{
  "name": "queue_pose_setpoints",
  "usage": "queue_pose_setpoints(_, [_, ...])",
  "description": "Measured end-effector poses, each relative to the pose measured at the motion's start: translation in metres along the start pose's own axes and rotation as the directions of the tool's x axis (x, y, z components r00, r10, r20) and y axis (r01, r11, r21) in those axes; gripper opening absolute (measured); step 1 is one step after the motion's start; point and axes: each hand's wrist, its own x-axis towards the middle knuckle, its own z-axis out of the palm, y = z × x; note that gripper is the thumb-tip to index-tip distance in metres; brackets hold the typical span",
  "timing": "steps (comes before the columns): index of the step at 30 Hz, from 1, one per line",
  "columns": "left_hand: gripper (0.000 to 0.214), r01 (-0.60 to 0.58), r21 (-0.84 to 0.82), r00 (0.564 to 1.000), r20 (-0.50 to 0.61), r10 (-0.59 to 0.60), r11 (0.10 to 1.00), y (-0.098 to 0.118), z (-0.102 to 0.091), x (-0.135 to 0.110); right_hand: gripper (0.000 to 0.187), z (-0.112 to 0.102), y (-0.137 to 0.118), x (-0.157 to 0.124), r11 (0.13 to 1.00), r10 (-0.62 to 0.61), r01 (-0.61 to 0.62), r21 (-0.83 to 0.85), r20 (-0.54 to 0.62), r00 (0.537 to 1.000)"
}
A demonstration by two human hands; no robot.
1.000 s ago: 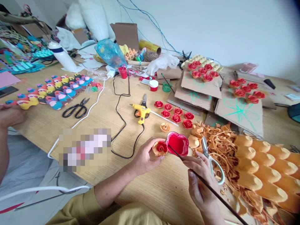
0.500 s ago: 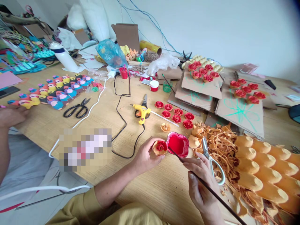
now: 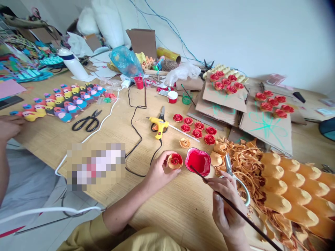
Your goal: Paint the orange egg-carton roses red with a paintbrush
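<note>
Between the thumb and fingers of my left hand is a paper flower, its middle painted red and its outer petals partly orange. My right hand is closed around a long dark paintbrush. The brush's tip dips into a small scalloped bowl of red paint, just right of the flower. Beyond the bowl lie several red flowers and one unpainted orange flower. White-handled scissors lie beside my right hand.
Orange scraps and an orange egg tray fill the right side. A yellow glue gun with its cord lies mid-table; black scissors are left of it. Cardboard sheets carry more red flowers. Another person's hand rests at far left.
The brush tip has moved from beside the flower into the paint bowl. My left hand has shifted slightly left, and the flower's face has turned upward.
</note>
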Motion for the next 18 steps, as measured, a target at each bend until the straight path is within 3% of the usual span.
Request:
queue_pose_setpoints(4, [0.042, -0.031, 0.172, 0.999, -0.018, 0.035, 0.985, -0.007, -0.004, -0.005, 0.027, 0.001, 0.002, 0.001, 0.999, 0.029, -0.031, -0.034, -0.058, 0.998])
queue_pose_setpoints(13, [0.057, -0.105, 0.335, 0.994, 0.024, 0.103, 0.936, -0.026, 0.005, -0.012, 0.020, -0.002, 0.007, 0.002, 0.990, 0.051, -0.059, -0.127, -0.067, 0.996])
queue_pose_setpoints(16, [0.068, -0.104, 0.375, 0.993, -0.006, 0.114, 0.921, -0.022, 0.003, -0.014, 0.020, -0.003, 0.008, 0.003, 0.988, 0.038, -0.048, -0.147, -0.072, 0.997])
queue_pose_setpoints(18, [0.064, -0.122, 0.396, 0.988, -0.041, 0.150, 0.910, -0.011, -0.002, -0.014, 0.019, -0.004, 0.009, 0.003, 0.987, 0.033, -0.046, -0.156, -0.082, 0.996])
